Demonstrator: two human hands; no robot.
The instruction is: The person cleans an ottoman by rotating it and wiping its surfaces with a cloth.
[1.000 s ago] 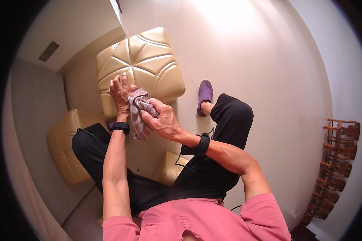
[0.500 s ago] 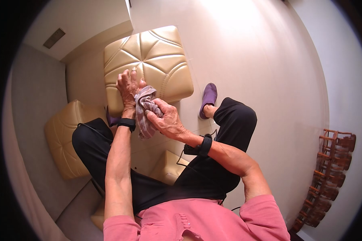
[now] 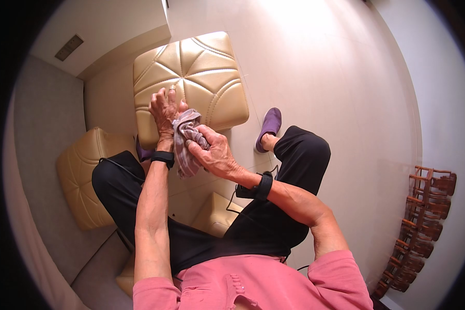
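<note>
A beige padded stool (image 3: pixel 191 67) with stitched seams stands in front of me. My left hand (image 3: pixel 165 112) rests on its near edge, fingers apart and pointing away from me, holding nothing that shows. Bunched in my right hand (image 3: pixel 216 153) is a striped greyish-pink cloth (image 3: pixel 187 132), gripped between thumb and curled fingers. The cloth lies against the side of my left hand near the wrist, and its lower end hangs down. Both of my wrists wear black bands.
Another beige stool (image 3: pixel 85 181) stands at the left, and part of a third (image 3: pixel 214 214) shows between my legs. A purple shoe (image 3: pixel 271 122) is on my right foot. Brown wooden furniture (image 3: pixel 423 212) lines the right wall.
The view has shifted, so the stool and both hands appear farther right than a second ago. My right hand still grips the cloth beside my left hand; the last half second shows almost no movement.
</note>
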